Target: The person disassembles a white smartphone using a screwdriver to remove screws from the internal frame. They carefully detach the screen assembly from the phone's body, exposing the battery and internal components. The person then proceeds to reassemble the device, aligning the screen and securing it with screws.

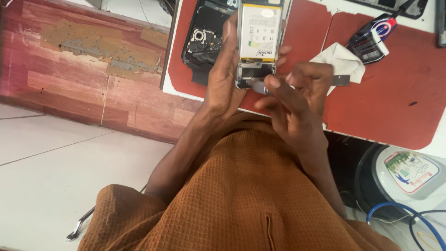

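Note:
My left hand grips an opened phone by its side, back cover off, with the white and yellow battery showing. My right hand pinches a thin metal tool whose tip meets the phone's lower end, where a small silver part sits. The tool's flat grey handle sticks out to the right past my fingers. Both hands are held above a red mat, over my lap in an orange-brown waffle-weave garment.
A removed black phone back with camera parts lies on the mat at left. A white cloth and a small dark blue and red bottle lie at right. A round white and black device and blue cable sit lower right.

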